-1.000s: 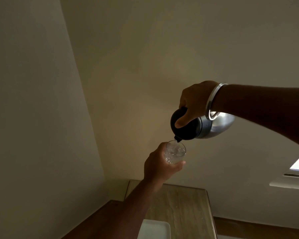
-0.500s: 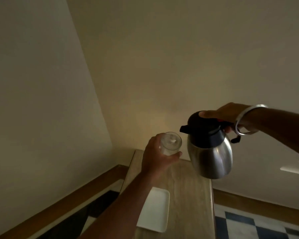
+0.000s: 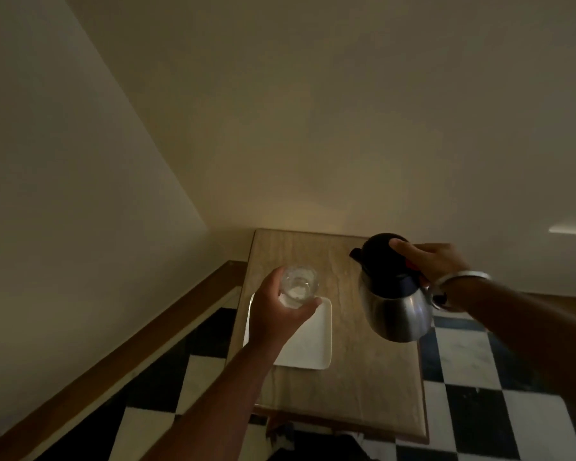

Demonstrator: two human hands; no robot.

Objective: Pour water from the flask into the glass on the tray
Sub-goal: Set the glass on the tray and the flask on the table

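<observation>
A small wooden table [image 3: 363,371] stands in the corner of a dim room, its far edge against the wall, over a black-and-white chequered floor [image 3: 473,364]. On the left part of the tabletop lies a white rectangular tray [image 3: 308,344], partly hidden by the forearm that crosses it.

The steel flask [image 3: 394,306] with its black top is held upright above the right side of the table, spout pointing left toward the glass, clear of the tray. The right hand [image 3: 429,261] grips it from the right at the handle; the thumb lies over the black lid and the remaining fingers are clenched round the handle behind a red part near the lid. A metal bangle [image 3: 459,279] sits on that wrist.

The left hand [image 3: 276,312] is wrapped round the clear glass [image 3: 298,287], which is held upright over the far left corner of the tray. The fingers [image 3: 308,309] curl under and round its near side, with the thumb on the left wall, so the rim stands free above them. In this light I cannot tell how much water it holds, nor whether its base touches the tray.
</observation>
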